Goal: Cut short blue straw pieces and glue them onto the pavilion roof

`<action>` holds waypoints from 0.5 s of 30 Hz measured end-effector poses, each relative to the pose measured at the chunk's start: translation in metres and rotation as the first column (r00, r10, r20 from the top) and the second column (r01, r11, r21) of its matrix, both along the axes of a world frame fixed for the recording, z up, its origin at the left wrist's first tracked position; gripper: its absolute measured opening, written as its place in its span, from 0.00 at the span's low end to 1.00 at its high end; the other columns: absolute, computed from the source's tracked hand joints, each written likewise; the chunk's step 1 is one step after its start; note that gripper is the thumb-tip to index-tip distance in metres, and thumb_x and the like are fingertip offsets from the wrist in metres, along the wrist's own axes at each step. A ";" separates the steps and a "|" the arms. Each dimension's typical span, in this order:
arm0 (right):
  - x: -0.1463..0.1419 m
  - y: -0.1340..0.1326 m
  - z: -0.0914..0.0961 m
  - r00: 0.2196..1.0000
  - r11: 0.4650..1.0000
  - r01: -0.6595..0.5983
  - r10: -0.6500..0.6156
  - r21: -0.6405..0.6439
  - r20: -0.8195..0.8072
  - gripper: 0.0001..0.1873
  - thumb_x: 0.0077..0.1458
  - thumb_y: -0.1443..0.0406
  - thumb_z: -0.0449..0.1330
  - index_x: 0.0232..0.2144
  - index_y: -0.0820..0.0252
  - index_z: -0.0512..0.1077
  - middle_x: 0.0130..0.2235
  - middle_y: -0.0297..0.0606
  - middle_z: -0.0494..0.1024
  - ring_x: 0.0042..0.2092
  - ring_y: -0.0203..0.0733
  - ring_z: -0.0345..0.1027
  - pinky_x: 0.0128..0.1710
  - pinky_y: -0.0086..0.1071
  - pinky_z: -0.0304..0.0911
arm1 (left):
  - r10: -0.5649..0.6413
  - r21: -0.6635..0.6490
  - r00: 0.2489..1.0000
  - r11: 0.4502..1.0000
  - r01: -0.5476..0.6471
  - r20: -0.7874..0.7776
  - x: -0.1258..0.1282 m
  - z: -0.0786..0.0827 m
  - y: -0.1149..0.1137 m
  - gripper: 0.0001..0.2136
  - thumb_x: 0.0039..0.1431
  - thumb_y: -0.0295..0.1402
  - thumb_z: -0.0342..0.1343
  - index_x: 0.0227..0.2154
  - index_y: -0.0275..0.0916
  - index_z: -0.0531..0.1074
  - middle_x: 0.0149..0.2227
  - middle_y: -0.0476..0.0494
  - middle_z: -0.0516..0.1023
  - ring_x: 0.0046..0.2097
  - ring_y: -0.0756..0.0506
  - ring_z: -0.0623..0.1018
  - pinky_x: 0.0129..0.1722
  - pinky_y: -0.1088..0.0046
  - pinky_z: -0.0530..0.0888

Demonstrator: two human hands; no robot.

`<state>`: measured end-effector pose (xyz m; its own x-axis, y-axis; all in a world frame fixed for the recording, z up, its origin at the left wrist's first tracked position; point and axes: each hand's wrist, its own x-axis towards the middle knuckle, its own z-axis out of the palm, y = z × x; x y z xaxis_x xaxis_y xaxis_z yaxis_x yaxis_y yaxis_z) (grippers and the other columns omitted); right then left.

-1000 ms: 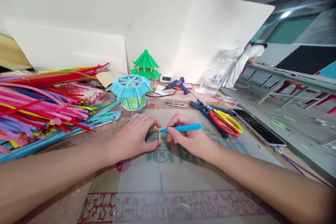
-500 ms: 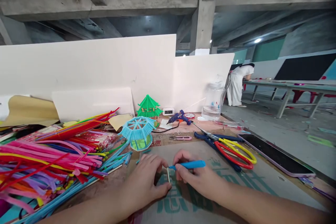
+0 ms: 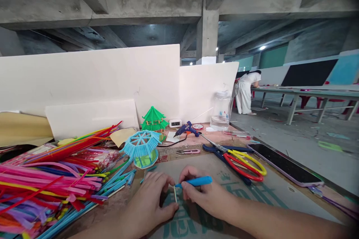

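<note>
My left hand point(image 3: 150, 199) pinches a short pale stick point(image 3: 175, 195) between thumb and fingertips, low over the cardboard. In my right hand point(image 3: 206, 196) is a blue marker point(image 3: 200, 181), its tip at the far end of the stick; whether it touches cannot be made out. Just beyond my left hand stands a small light-blue model pavilion point(image 3: 143, 143) with a ribbed roof and green base. A green tiered model pavilion point(image 3: 153, 118) is behind it.
Colourful pipe cleaners point(image 3: 50, 179) are heaped at left. Scissors with red and yellow handles point(image 3: 244, 164), a phone point(image 3: 286, 165), pink thread snips point(image 3: 188, 152), a glue gun point(image 3: 187, 129) and a clear jar point(image 3: 221, 112) lie or stand around the cardboard point(image 3: 252, 209). A person point(image 3: 246, 89) bends over a far table.
The whole view has shifted, so the scene sits slightly lower and farther left. Both hands keep their hold on the stick and the marker, with little change between them.
</note>
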<state>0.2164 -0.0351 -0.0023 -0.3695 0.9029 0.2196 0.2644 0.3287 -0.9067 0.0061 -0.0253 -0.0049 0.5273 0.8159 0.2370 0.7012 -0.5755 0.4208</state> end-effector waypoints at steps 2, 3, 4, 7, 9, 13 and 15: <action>0.000 0.000 -0.001 1.000 1.000 -0.009 0.009 0.005 0.000 0.05 0.62 0.63 0.55 0.37 0.59 0.67 0.26 0.32 0.72 0.27 0.36 0.65 0.27 0.28 0.60 | 0.000 0.001 1.000 1.000 0.000 -0.016 0.000 -0.002 0.001 0.10 0.52 0.33 0.61 0.38 0.40 0.70 0.37 0.46 0.70 0.40 0.43 0.68 0.40 0.68 0.64; 0.000 0.001 -0.001 1.000 1.000 -0.013 0.013 0.005 -0.005 0.06 0.62 0.62 0.55 0.37 0.59 0.67 0.26 0.32 0.72 0.27 0.35 0.65 0.27 0.28 0.60 | -0.001 0.000 1.000 1.000 0.001 -0.022 0.000 -0.002 0.002 0.10 0.52 0.33 0.61 0.38 0.39 0.70 0.37 0.45 0.71 0.40 0.42 0.69 0.40 0.68 0.65; 0.000 0.001 -0.001 1.000 1.000 -0.016 0.016 0.002 -0.012 0.06 0.62 0.62 0.56 0.36 0.60 0.67 0.26 0.32 0.72 0.27 0.35 0.65 0.27 0.28 0.60 | -0.005 -0.005 1.000 1.000 0.004 -0.026 0.000 -0.003 0.003 0.11 0.52 0.33 0.60 0.39 0.39 0.70 0.38 0.45 0.71 0.41 0.42 0.69 0.41 0.67 0.65; 0.000 0.002 -0.002 0.999 1.000 -0.011 0.011 -0.017 -0.031 0.06 0.61 0.62 0.56 0.36 0.60 0.67 0.25 0.32 0.71 0.27 0.35 0.64 0.27 0.28 0.58 | -0.005 -0.007 0.999 1.000 0.004 -0.034 0.002 -0.003 0.004 0.13 0.50 0.31 0.60 0.41 0.40 0.71 0.39 0.44 0.73 0.42 0.41 0.71 0.42 0.67 0.68; -0.001 0.002 -0.003 0.999 1.000 -0.003 0.003 -0.015 -0.034 0.06 0.60 0.63 0.57 0.37 0.61 0.67 0.25 0.32 0.71 0.26 0.34 0.63 0.26 0.27 0.58 | 0.004 0.034 0.999 0.999 -0.003 -0.033 0.002 -0.005 0.005 0.13 0.49 0.32 0.61 0.39 0.41 0.73 0.38 0.44 0.75 0.41 0.41 0.73 0.42 0.67 0.70; -0.001 0.003 -0.007 0.998 1.000 -0.010 0.009 -0.010 -0.060 0.08 0.57 0.63 0.59 0.37 0.61 0.67 0.25 0.31 0.71 0.25 0.34 0.63 0.26 0.27 0.59 | -0.029 0.168 0.999 0.985 0.025 0.024 -0.004 -0.018 0.014 0.12 0.48 0.34 0.63 0.38 0.43 0.76 0.36 0.46 0.78 0.38 0.41 0.77 0.39 0.68 0.74; -0.001 0.005 -0.010 0.998 1.000 -0.005 0.003 -0.016 -0.062 0.08 0.56 0.63 0.60 0.37 0.61 0.68 0.25 0.32 0.72 0.25 0.34 0.64 0.26 0.27 0.61 | -0.038 0.210 0.999 0.977 0.029 0.038 -0.007 -0.028 0.021 0.11 0.48 0.35 0.63 0.37 0.44 0.77 0.36 0.45 0.80 0.38 0.41 0.78 0.36 0.69 0.75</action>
<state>0.2154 -0.0302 -0.0123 -0.3592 0.9051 0.2277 0.2061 0.3148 -0.9265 -0.0010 -0.0044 -0.0324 0.5395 0.7279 0.4233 0.6646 -0.6768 0.3168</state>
